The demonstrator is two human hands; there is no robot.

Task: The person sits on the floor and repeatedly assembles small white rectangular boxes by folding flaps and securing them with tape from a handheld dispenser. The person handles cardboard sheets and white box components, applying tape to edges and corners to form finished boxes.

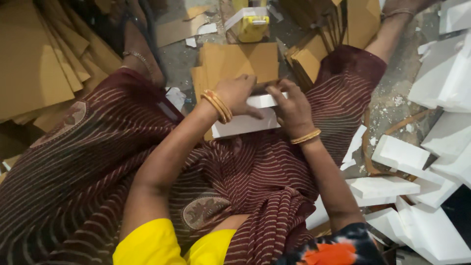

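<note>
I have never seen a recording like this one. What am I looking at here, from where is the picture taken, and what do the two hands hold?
There is no machine here. A person wears one camera on the head, so you look down at that person's own arms and lap. The left hand and the right hand together grip a white foam piece over the lap, which is covered in dark red striped cloth. Just beyond the hands lies a stack of brown cardboard sheets, with a small yellow device behind it. More cardboard is piled at the left, and white foam blocks lie on the floor at the right.
</note>
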